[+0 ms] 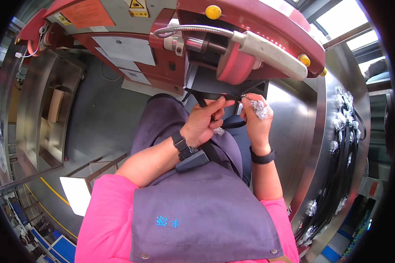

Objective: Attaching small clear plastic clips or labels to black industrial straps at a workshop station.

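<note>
Just below the big red machine head (250, 44), the left hand (204, 122) is closed on a flat black woven strap (215, 96), pulled taut. The right hand (256, 122) pinches its metal end, fingers curled round crinkled clear plastic wrap (260, 107). By the look of it, this piece is mid-handling; finished wrapped straps (342, 144) lie piled right of the machine.

black strap (215, 96) | taut, level between both hands | clear plastic wrap (260, 108) at right end
</note>
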`<move>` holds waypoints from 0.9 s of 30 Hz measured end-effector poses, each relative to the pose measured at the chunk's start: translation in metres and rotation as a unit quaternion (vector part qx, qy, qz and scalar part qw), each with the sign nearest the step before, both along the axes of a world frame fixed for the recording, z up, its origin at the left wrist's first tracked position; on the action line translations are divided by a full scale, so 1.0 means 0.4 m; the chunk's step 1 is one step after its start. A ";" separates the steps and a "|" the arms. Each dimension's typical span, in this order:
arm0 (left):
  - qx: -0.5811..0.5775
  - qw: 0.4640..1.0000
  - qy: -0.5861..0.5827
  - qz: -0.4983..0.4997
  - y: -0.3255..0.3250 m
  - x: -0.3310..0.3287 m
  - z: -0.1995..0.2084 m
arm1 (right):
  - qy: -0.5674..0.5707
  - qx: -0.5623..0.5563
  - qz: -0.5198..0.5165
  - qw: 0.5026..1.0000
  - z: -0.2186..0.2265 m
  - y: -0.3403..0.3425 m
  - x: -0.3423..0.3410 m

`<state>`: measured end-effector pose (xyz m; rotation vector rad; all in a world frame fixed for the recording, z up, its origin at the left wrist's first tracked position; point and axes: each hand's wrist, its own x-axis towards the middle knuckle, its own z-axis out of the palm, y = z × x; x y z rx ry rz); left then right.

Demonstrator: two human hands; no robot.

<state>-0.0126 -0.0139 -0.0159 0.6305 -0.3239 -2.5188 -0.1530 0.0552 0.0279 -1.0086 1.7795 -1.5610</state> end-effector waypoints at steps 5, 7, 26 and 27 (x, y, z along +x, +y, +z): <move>-0.001 0.999 -0.020 0.034 0.001 -0.016 0.027 | -0.075 -0.023 -0.022 0.997 -0.009 -0.034 0.000; 0.001 0.998 -0.027 0.050 0.001 -0.024 0.032 | -0.085 -0.029 -0.032 0.995 -0.008 -0.044 0.001; 0.015 0.998 -0.019 0.059 -0.007 -0.032 0.032 | -0.121 0.009 -0.036 0.992 -0.016 -0.077 -0.025; 0.017 0.998 -0.019 0.064 -0.007 -0.034 0.032 | -0.122 0.011 -0.036 0.992 -0.014 -0.079 -0.026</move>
